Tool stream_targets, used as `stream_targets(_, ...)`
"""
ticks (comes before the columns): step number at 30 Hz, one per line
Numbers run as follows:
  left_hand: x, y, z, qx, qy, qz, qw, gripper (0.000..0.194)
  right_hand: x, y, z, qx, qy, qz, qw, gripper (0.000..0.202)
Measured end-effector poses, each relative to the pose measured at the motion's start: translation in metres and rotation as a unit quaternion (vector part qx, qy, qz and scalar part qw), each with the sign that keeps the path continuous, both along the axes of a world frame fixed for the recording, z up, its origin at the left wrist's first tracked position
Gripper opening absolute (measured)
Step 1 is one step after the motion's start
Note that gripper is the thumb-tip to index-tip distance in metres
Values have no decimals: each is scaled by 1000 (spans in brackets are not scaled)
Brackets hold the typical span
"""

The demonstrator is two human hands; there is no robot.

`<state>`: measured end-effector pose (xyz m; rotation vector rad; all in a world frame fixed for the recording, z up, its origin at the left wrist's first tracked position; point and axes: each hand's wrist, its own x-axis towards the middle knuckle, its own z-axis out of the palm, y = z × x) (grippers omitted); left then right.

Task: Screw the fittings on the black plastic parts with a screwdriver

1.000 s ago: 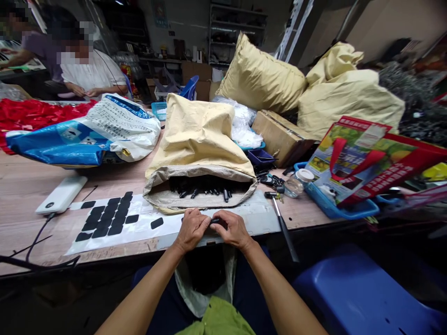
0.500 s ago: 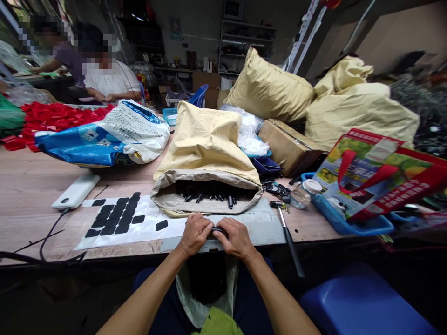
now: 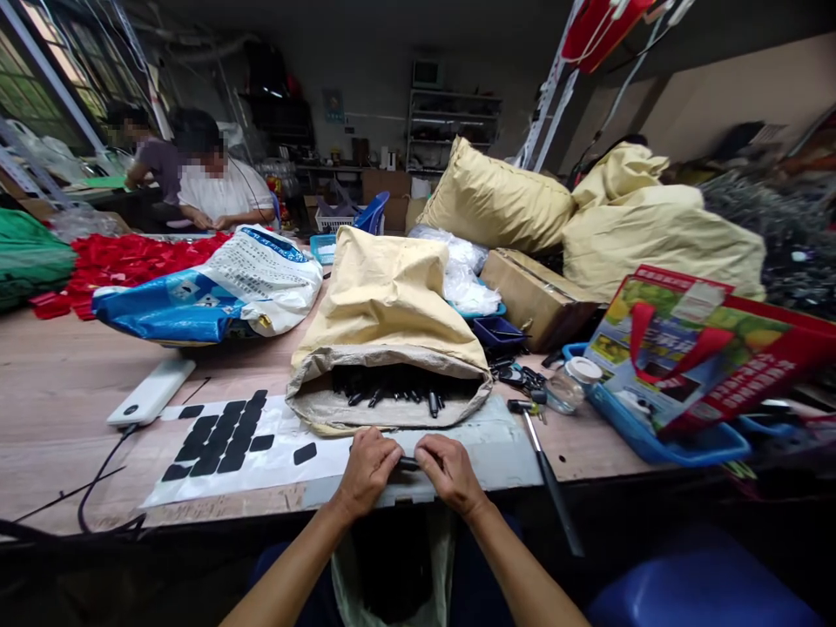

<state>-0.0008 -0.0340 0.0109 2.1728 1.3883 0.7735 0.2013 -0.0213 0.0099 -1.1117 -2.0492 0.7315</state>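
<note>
My left hand and my right hand are at the table's front edge, fingers closed. Between them they hold the two ends of a small black rod-like piece; its exact kind is too small to tell. Just beyond my hands lies a cream cloth sack, its mouth facing me. Several black cylindrical pieces show inside it. A grey board lies beneath the sack's mouth and my hands. Left of them, a white sheet carries rows of black rounded patches.
A hammer overhangs the front edge on the right, near a clear jar and a blue basket with a printed bag. A white power bank, a blue-white sack and red pieces lie left. Two people sit far left.
The view has tilted up, so everything sits lower in the picture. My hands are slightly farther apart, and more of the black piece shows between them.
</note>
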Motion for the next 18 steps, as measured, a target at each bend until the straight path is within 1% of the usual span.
stream_targets(2,1,-19,7,13,-18,-18,1000,36,3,2,3,-42,82,-24,995,37)
stream_targets(4,5,-46,6,18,-29,-73,997,28,5,4,3,-67,120,-38,990,38)
stream_targets(5,7,-60,1,12,-30,-105,994,25,6,5,3,-73,125,-40,989,38)
stream_targets(6,9,-74,-7,-1,-28,-128,991,23,6,6,2,-76,126,-39,988,37)
stream_targets(7,12,-87,-18,-25,-21,-139,990,22,6,6,2,-77,125,-38,988,36)
stream_targets(8,15,-99,-31,-58,-8,-131,990,20,6,6,2,-77,122,-39,989,35)
stream_targets(9,17,-109,-45,-94,8,-108,990,19,5,6,2,-77,120,-40,989,34)
stream_targets(11,21,-123,-67,-160,36,-43,986,20,4,5,2,-75,116,-43,989,32)
stream_targets(12,23,-127,-73,-181,44,-20,982,23,4,5,3,-73,114,-44,990,32)
stream_targets(13,23,-129,-75,-193,48,-13,980,25,3,4,3,-71,112,-44,990,31)
stream_targets(14,24,-129,-71,-191,48,-20,980,26,3,4,3,-69,110,-44,991,31)
stream_targets(15,24,-125,-62,-174,43,-33,983,23,2,4,3,-67,107,-44,991,30)
stream_targets(16,23,-117,-50,-146,33,-47,988,19,1,4,3,-65,104,-43,992,30)
stream_targets(17,22,-105,-35,-106,21,-43,993,17,1,4,3,-64,101,-43,992,29)
stream_targets(18,20,-89,-21,-60,2,-14,998,18,0,4,2,-63,98,-42,992,27)
